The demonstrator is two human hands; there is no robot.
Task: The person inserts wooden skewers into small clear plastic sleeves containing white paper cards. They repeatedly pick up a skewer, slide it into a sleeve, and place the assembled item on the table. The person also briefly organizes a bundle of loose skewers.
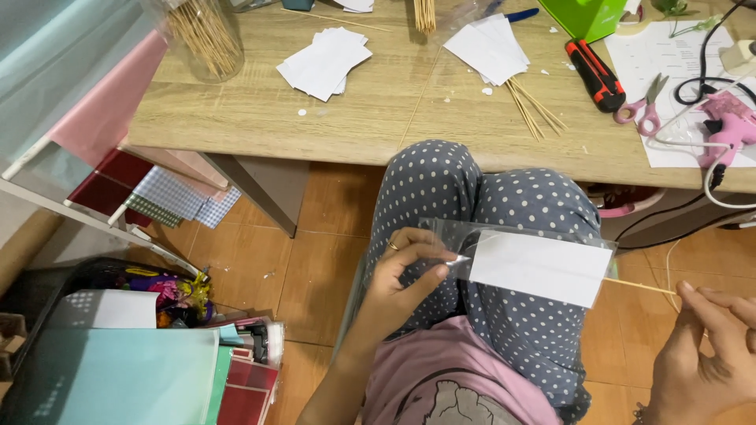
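Note:
My left hand (402, 271) pinches the left end of a clear plastic sleeve (441, 232) that holds a white paper slip (539, 267). The sleeve lies flat over my knees in grey dotted trousers (465, 189). A thin wooden skewer (639, 286) sticks out of the sleeve's right end. My right hand (705, 358) grips the skewer's far end between its fingertips, at the lower right.
The wooden table (378, 118) above my knees carries white paper stacks (324, 61), loose skewers (534, 106), a jar of skewers (206, 35), a red-black cutter (594, 75), pink scissors (642, 106) and a pink glue gun (728, 126). Rolls of coloured paper (102, 102) and boxes stand at left.

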